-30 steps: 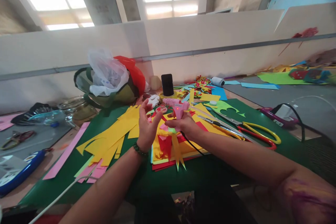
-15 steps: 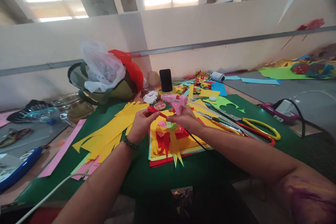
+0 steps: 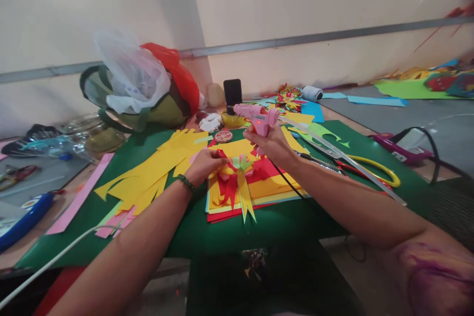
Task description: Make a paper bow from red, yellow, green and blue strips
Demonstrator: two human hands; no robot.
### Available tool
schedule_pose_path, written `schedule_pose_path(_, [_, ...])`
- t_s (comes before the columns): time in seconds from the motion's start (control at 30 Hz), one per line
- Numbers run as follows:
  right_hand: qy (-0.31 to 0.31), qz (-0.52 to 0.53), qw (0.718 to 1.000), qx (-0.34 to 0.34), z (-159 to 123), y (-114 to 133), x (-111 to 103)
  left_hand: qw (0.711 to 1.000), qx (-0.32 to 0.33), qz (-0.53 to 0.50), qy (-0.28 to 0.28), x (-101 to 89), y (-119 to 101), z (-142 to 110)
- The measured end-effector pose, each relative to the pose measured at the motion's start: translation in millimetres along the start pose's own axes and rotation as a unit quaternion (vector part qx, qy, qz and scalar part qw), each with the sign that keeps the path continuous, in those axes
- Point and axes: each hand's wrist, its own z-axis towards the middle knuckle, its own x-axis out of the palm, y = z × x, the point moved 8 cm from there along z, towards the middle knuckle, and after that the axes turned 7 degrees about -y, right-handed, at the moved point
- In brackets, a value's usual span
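Yellow strips [image 3: 148, 173]: fanned on the worktop [image 3: 177, 242], left of the paper stack [image 3: 276, 188].
Left hand [image 3: 203, 164]: over the paper stack's left edge, fingers pinched together on a red strip [image 3: 222, 154].
Paper bow [image 3: 243, 192]: lying on the paper stack, its pointed tails reaching past the near edge.
Right hand [image 3: 273, 144]: above the paper stack, fingers wrapped around the grip of a pink glue gun [image 3: 261, 118], nozzle pointing left.
Scissors [image 3: 333, 154]: right of the paper stack, blades open.
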Motion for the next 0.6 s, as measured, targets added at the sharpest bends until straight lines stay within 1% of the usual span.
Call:
schedule_pose_path(0.07, [0.006, -0.004, 1.000, 0.000, 0.0, -0.7, 0.8, 1.000, -0.006, 0.004, -0.001, 0.9, 1.3, 0.7])
schedule_pose_path(0.13, [0.012, -0.003, 1.000, 0.004, 0.2, -2.3, 1.7, 1.000, -0.017, -0.003, -0.001, -2.5, 1.5, 2.2])
schedule_pose_path(0.27, [0.025, -0.007, 1.000, 0.009, 2.2, -8.8, 5.0, 0.999, -0.012, -0.021, -0.032, -24.0, -5.1, 6.7])
schedule_pose_path(0.33, [0.027, -0.025, 0.999, 0.013, 4.2, -15.0, 6.8, 0.999, -0.015, -0.014, -0.032, -30.4, -6.9, 7.2])
schedule_pose_path(0.4, [0.026, -0.067, 0.997, 0.012, 6.6, -21.1, 8.7, 1.000, -0.018, -0.025, -0.004, -27.3, -8.3, 5.6])
schedule_pose_path(0.47, [0.025, -0.108, 0.994, 0.000, 9.1, -25.0, 10.6, 0.998, -0.015, -0.056, 0.026, -19.4, -10.4, 2.5])
schedule_pose_path(0.53, [0.027, -0.119, 0.992, -0.014, 11.6, -27.0, 12.6, 0.996, -0.017, -0.078, 0.042, -11.3, -10.7, -0.6])
schedule_pose_path(0.6, [0.029, -0.108, 0.994, -0.019, 14.0, -29.6, 13.8, 0.995, -0.029, -0.078, 0.051, -3.8, -7.2, -2.7])
